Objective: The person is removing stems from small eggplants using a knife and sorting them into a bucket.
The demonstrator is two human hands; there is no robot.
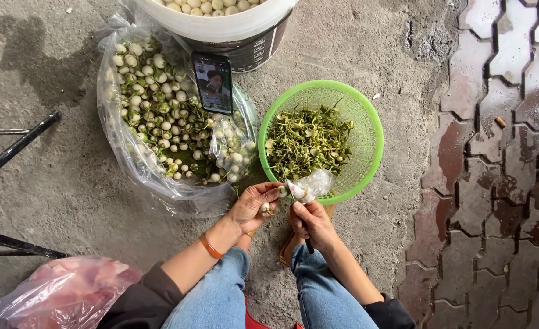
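Observation:
My left hand holds a small round white eggplant in its fingers, just below the rim of a green plastic basket. Cut green stems fill that basket. My right hand grips a small knife with a dark handle, its blade pointing up at the eggplant. A bit of clear plastic is wrapped around the right fingers. An open clear plastic bag of small white eggplants with green caps lies to the left of the basket.
A phone with a lit screen leans on the bag of eggplants. A white bucket of trimmed white eggplants stands at the top. A pink-tinted plastic bag lies at bottom left, black metal bars at left, wet paving bricks at right.

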